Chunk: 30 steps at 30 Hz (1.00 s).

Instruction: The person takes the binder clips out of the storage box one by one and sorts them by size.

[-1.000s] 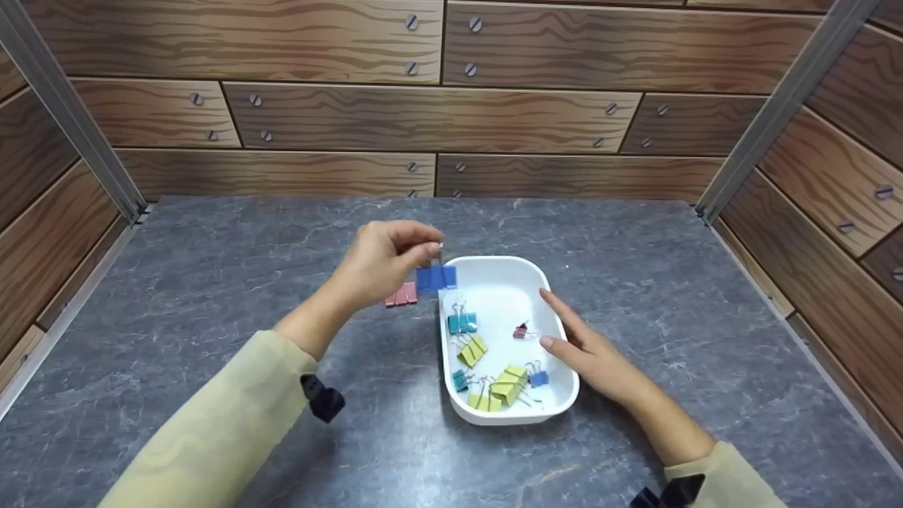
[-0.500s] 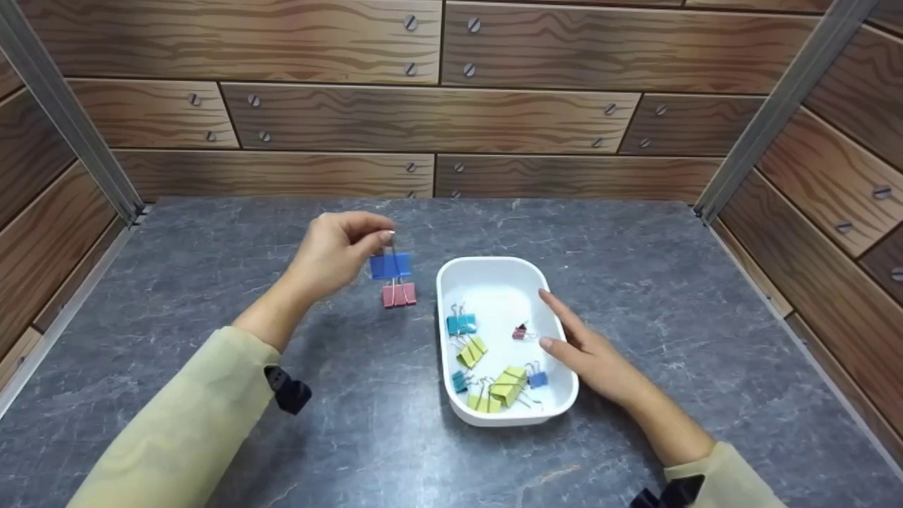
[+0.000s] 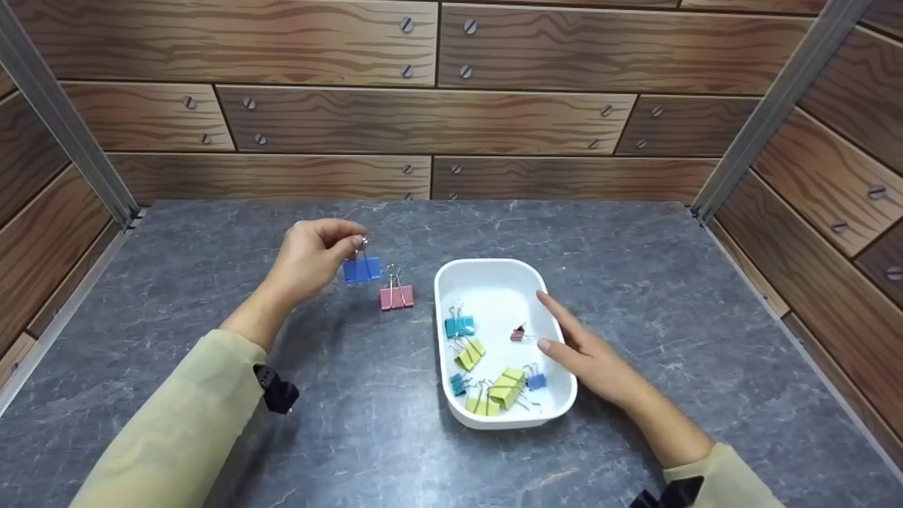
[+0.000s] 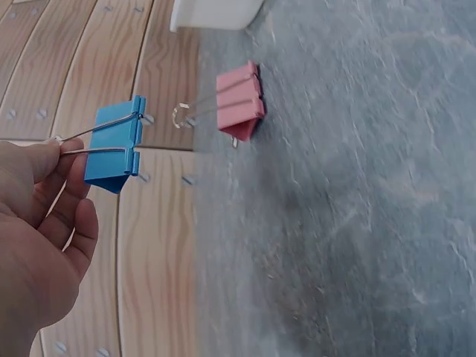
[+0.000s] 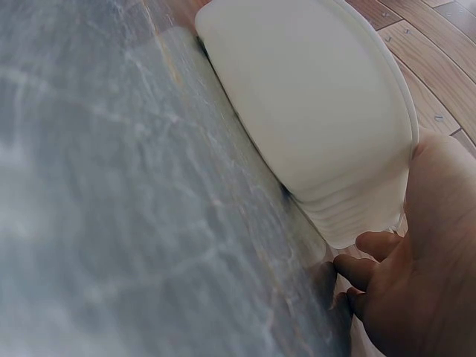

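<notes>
My left hand (image 3: pixel 310 254) pinches the wire handles of a large blue binder clip (image 3: pixel 362 269), which hangs above the table with its body down. In the left wrist view the thumb and fingertips meet at the ends of its handles. Just right of it a pink binder clip (image 3: pixel 396 297) stands on the table, handles up. My right hand (image 3: pixel 600 363) holds the right side of a white plastic tub (image 3: pixel 446 282), thumb over the rim and other fingers along the outer wall (image 5: pixel 312 97).
Inside the tub lie teal clips (image 3: pixel 459 326), yellow clips (image 3: pixel 508 386), a small blue clip (image 3: pixel 536 381) and a small dark red clip (image 3: pixel 518 334). Wood-patterned panels (image 3: pixel 324 120) enclose the grey marbled table (image 3: pixel 338 437) at the back and sides.
My left hand has carried the blue binder clip leftward, from above the tub's left rim past the pink clip to its left side. The right hand has stayed at the tub.
</notes>
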Each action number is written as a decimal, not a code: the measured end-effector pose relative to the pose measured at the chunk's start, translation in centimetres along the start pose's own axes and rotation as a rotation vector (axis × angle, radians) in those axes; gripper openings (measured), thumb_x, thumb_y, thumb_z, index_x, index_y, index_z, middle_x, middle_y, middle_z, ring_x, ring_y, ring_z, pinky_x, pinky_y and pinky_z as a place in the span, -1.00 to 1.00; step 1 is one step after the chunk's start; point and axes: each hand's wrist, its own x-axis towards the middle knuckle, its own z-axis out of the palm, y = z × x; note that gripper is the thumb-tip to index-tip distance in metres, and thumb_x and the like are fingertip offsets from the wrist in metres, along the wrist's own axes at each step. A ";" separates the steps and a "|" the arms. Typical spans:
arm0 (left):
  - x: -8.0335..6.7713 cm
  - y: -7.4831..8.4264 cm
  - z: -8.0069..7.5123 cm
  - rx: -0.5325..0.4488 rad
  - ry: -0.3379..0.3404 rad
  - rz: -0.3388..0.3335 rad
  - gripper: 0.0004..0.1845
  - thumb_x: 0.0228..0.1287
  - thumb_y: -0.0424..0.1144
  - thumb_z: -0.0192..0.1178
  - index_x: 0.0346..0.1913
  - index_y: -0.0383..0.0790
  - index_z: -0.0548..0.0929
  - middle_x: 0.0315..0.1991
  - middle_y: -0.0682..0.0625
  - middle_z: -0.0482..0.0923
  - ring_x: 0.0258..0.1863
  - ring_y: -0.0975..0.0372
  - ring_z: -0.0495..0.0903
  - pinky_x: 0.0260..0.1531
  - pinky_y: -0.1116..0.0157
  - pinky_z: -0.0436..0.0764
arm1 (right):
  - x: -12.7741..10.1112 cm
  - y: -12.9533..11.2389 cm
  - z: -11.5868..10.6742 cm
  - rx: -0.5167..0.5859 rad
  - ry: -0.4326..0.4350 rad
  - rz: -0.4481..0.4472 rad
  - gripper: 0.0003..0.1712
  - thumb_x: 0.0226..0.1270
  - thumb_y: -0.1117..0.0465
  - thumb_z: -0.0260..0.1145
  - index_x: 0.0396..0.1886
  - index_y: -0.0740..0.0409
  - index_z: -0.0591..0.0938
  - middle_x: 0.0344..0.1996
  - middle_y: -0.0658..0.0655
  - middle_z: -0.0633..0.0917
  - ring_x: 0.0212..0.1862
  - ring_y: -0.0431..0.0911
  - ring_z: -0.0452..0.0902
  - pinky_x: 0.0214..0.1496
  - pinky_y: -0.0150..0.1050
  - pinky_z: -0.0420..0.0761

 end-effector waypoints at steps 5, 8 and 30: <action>0.0 -1.2 0.1 0.002 0.007 -0.028 -0.79 0.59 -0.34 0.21 0.07 -0.31 0.80 -0.14 -0.13 0.80 -0.18 0.11 0.73 -0.24 0.36 0.67 | -0.1 0.0 0.0 -0.004 0.002 -0.008 -0.17 0.65 -0.01 0.25 0.75 -0.31 0.10 0.68 0.21 0.12 0.63 0.16 0.12 0.54 0.05 0.21; 0.0 -1.9 0.2 0.004 0.012 -0.039 -0.79 0.59 -0.36 0.21 0.07 -0.33 0.80 -0.14 -0.16 0.80 -0.19 0.10 0.72 -0.24 0.38 0.66 | -0.1 0.0 0.0 -0.005 0.005 -0.012 -0.17 0.64 -0.01 0.26 0.74 -0.30 0.10 0.68 0.21 0.13 0.62 0.16 0.13 0.54 -0.05 0.24; -0.7 -4.7 1.5 0.025 -0.023 -0.102 -0.77 0.56 -0.37 0.23 0.10 -0.43 0.77 -0.12 -0.16 0.79 -0.17 0.14 0.68 -0.21 0.39 0.62 | -0.1 0.0 0.0 0.024 -0.005 -0.013 -0.16 0.64 -0.01 0.26 0.74 -0.33 0.10 0.67 0.23 0.16 0.60 0.12 0.20 0.42 -0.39 0.33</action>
